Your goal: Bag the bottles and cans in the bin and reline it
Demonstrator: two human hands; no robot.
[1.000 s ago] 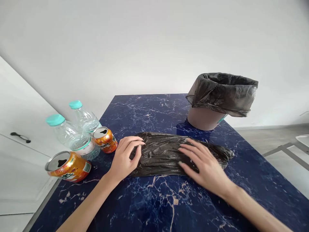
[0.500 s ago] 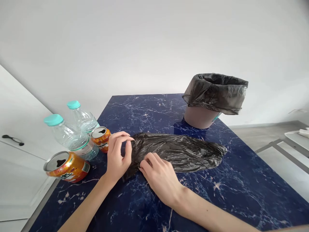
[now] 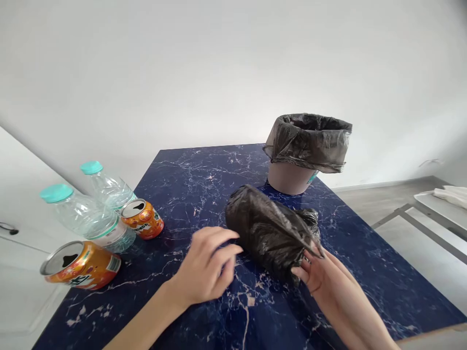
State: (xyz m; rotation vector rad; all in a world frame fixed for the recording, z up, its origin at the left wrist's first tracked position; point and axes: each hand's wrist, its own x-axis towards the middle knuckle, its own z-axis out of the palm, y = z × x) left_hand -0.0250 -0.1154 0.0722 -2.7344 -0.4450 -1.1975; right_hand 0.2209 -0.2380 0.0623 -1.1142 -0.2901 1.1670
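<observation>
A black plastic garbage bag lies bunched over the middle of the table, one end lifted toward me. My right hand grips that near edge between thumb and fingers, palm turned up. Just left of the bag, my left hand hovers with bent, parted fingers and holds nothing. Behind the bag stands a small bin, its rim covered by another black garbage bag folded over the outside.
Two clear bottles with turquoise caps, a nearer one and a farther one, stand at the table's left side. Close by are a large orange soda can and another can. Beyond the right edge is a white folding frame.
My right hand has moved right and turned palm up, pulling the bag's end across and folding it. My left hand has come off the bag. The view has shifted slightly.
</observation>
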